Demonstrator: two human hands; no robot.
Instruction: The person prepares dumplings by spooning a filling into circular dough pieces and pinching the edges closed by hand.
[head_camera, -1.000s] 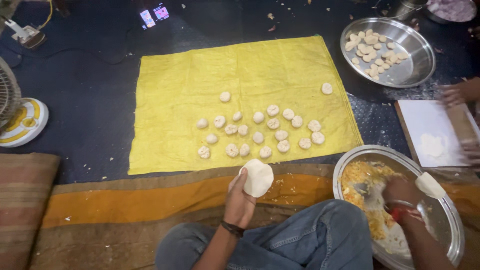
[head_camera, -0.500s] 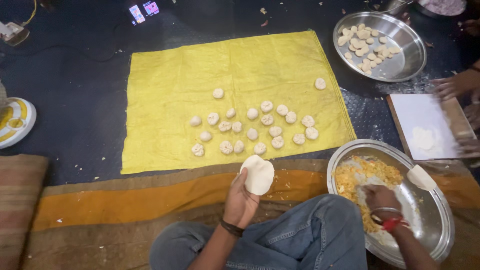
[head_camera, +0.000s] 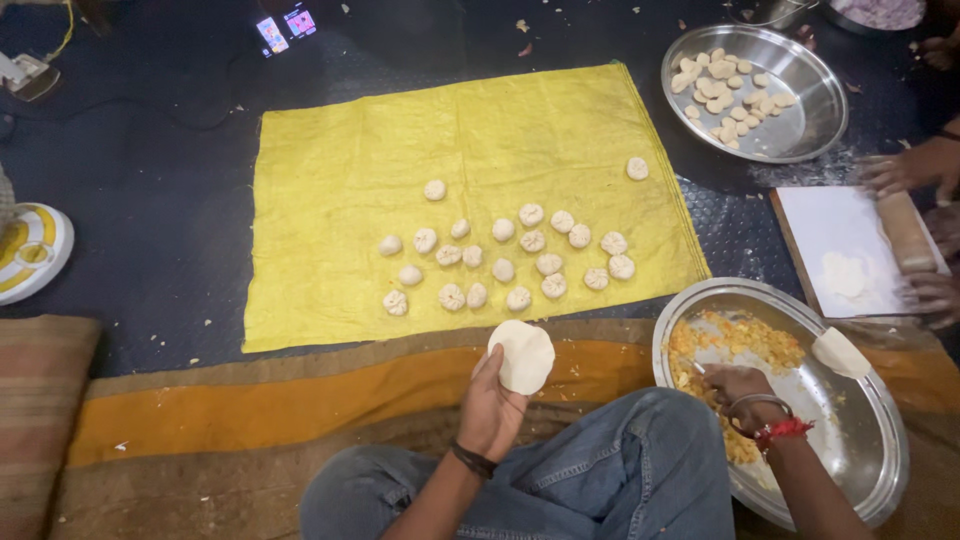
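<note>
Cupped left hand (head_camera: 492, 405) held flat dough round (head_camera: 521, 356) by lower edge, over orange band of mat near yellow cloth's (head_camera: 330, 200) front edge. Right hand (head_camera: 735, 385) curled, down in steel tray (head_camera: 880, 470) at yellow filling (head_camera: 735, 345); whether it pinched anything could not be told. Step judged: taking filling for held round. Next move called for filling set at round's centre. Filled dumplings (head_camera: 505, 262) lay in rows mid-cloth.

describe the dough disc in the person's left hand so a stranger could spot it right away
Start at the yellow cloth spread on the dark floor and go to its near edge. Just below it the left hand holds up a flat round dough disc. It is wide, thin and off the ground, unlike the small stuffed balls on the cloth.
</note>
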